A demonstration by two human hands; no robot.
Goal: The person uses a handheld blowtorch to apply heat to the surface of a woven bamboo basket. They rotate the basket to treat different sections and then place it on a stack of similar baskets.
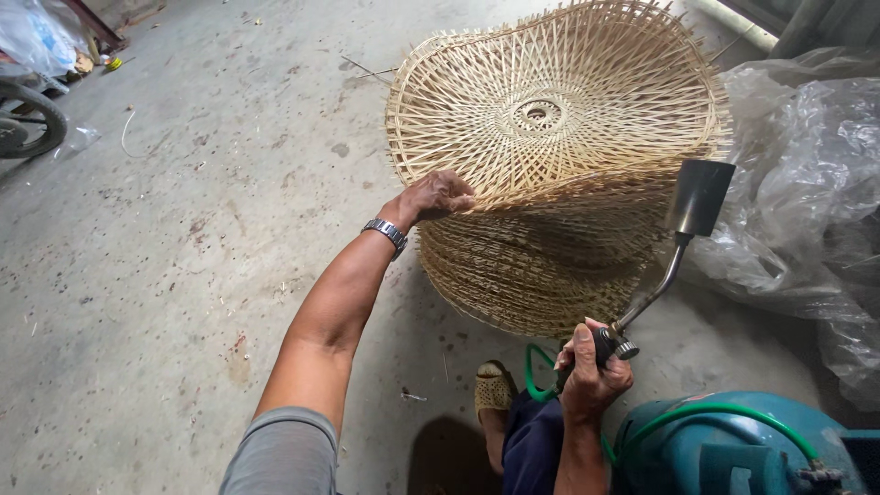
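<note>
A stack of round woven bamboo pieces [541, 247] stands on the concrete floor. My left hand [438, 194] grips the rim of the top woven piece [550, 101] and tilts it up. A metal watch [386, 232] is on that wrist. My right hand [591, 367] is closed on the handle of a gas torch [683, 234], whose dark nozzle points up beside the right side of the stack. No flame is visible. A green hose [724, 412] runs from the torch to a teal gas cylinder [724, 449] at the lower right.
Crumpled clear plastic sheeting [807, 202] lies to the right of the stack. A wheel [27, 119] and a plastic bag [37, 37] sit at the far left. My sandalled foot [493, 390] rests below the stack. Bare concrete floor [183, 229] spreads to the left.
</note>
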